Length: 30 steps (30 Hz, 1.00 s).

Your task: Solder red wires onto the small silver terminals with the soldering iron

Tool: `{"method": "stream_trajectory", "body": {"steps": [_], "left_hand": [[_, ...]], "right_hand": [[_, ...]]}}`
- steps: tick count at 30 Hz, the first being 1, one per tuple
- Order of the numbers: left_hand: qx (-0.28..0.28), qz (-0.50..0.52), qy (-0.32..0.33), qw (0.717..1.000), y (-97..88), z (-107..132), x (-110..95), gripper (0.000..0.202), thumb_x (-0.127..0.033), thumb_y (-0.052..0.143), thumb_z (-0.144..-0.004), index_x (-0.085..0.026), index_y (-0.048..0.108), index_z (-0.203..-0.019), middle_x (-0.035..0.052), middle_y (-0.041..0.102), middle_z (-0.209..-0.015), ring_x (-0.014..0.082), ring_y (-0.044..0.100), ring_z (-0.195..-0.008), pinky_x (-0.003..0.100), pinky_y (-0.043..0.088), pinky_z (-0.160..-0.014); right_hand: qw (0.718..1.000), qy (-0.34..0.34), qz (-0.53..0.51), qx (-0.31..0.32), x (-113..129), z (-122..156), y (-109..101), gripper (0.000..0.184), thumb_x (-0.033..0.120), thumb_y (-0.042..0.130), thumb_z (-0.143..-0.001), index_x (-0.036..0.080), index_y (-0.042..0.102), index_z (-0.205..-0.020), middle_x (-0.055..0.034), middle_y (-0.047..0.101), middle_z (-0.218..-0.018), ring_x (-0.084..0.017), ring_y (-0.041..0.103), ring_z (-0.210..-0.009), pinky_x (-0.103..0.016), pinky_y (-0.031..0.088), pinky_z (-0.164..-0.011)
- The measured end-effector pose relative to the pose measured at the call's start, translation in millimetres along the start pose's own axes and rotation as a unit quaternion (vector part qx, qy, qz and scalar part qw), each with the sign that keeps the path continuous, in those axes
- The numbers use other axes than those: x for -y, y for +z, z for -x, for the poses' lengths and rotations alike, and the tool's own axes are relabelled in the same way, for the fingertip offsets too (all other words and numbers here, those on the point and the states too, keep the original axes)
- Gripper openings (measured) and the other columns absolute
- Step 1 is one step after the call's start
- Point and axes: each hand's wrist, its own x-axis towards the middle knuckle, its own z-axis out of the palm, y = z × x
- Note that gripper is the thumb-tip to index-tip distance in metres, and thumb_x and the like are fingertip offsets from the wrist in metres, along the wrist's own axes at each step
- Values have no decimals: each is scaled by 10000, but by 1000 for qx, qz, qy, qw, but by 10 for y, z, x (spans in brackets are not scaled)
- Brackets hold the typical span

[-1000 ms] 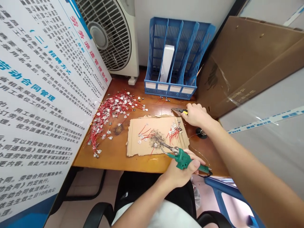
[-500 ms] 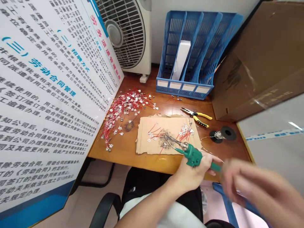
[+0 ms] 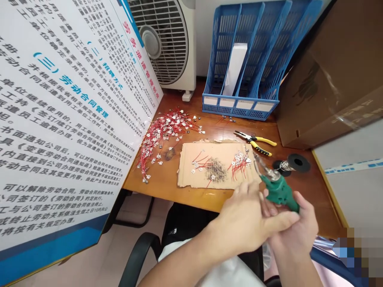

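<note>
Both hands are brought together right here: the green-handled soldering iron (image 3: 279,193) is wrapped by the right hand (image 3: 295,229), while the left hand (image 3: 242,221) is pressed against it, though whether it grips too cannot be told. The iron is held above the wooden desk (image 3: 155,187), just off the right edge of the cardboard sheet (image 3: 191,167), its tip aimed away, no wire being touched. Handling of the iron appears to be the step in hand. Red-wired terminals (image 3: 239,165) lie on the cardboard, with a larger heap of red-wired terminals (image 3: 164,135) to the left. A secure grip, the hot tip kept clear of fingers, is called for next.
</note>
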Motion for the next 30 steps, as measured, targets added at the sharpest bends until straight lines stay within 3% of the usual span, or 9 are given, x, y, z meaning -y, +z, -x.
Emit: {"method": "stream_trajectory", "body": {"steps": [1, 3, 5, 7, 13, 19, 23, 26, 30], "left_hand": [[-24, -34, -23, 999, -103, 97, 52, 662, -713, 847, -974, -168, 786, -1345, 177, 792, -1317, 399, 759, -1266, 542, 652, -1124], [-92, -99, -47, 990, -324, 290, 211, 501, -599, 852, -1013, -195, 802, -1304, 142, 797, -1312, 357, 778, -1224, 489, 652, -1088], [-172, -161, -72, 969, -532, 427, 396, 263, -404, 832, -1047, -218, 806, -1231, 97, 815, -1231, 291, 794, -1119, 407, 644, -997], [-209, -203, -103, 951, -690, 472, 545, 152, -290, 835, -1037, -226, 804, -1171, 66, 824, -1170, 252, 795, -1051, 357, 618, -923], [-161, -250, -145, 944, -798, 316, 619, 92, -198, 847, -1023, -243, 781, -1069, -5, 859, -1115, 205, 806, -994, 291, 537, -804], [-105, -282, -150, 942, -845, 294, 569, 112, -205, 754, -1094, -273, 831, -1140, -30, 884, -1123, 207, 826, -1005, 308, 581, -828], [-104, -293, -91, 946, -966, 323, 634, 175, -191, 722, -1109, -257, 870, -1177, 0, 886, -1187, 210, 842, -1023, 328, 651, -898], [-105, -304, -27, 947, -1036, 328, 717, 223, -180, 682, -1131, -252, 877, -1210, 15, 871, -1202, 205, 851, -1029, 327, 675, -922], [-112, -309, 51, 943, -1072, 320, 821, 202, -169, 673, -1139, -230, 857, -1198, 14, 842, -1164, 179, 845, -942, 302, 675, -857]], "right_hand": [[1000, 13, -19, 2, 18, -41, -4, 488, 632, 828, -904, 250, 655, -653, 27, 455, -594, -165, 481, -547, -299, 543, -541], [999, 10, -36, -17, 25, -119, -39, 516, 611, 861, -860, 229, 599, -635, 34, 425, -623, -139, 440, -558, -260, 488, -510], [999, -4, -22, -32, 5, -187, -81, 530, 614, 925, -791, 215, 611, -640, 28, 458, -645, -133, 447, -574, -255, 486, -509], [999, -13, -12, -32, -27, -235, -108, 564, 634, 993, -716, 209, 634, -625, 23, 481, -635, -130, 447, -572, -261, 489, -507], [999, -24, -16, -18, -71, -261, -128, 554, 634, 1087, -654, 216, 724, -646, 17, 553, -631, -127, 472, -564, -266, 509, -509], [1000, -12, -21, 6, -93, -271, -244, 488, 617, 1040, -733, 233, 742, -696, 20, 554, -637, -143, 468, -577, -284, 510, -532], [1000, -18, -10, 19, -89, -284, -307, 380, 591, 975, -773, 257, 847, -902, -8, 699, -861, -156, 518, -646, -309, 535, -563], [999, -24, 25, 28, -64, -285, -335, 495, 641, 919, -806, 247, 927, -1106, -82, 805, -1054, -191, 624, -713, -311, 552, -557], [995, -36, 86, 37, -7, -277, -330, 491, 668, 856, -907, 228, 970, -1094, -158, 864, -972, -295, 800, -778, -369, 660, -593]]}}
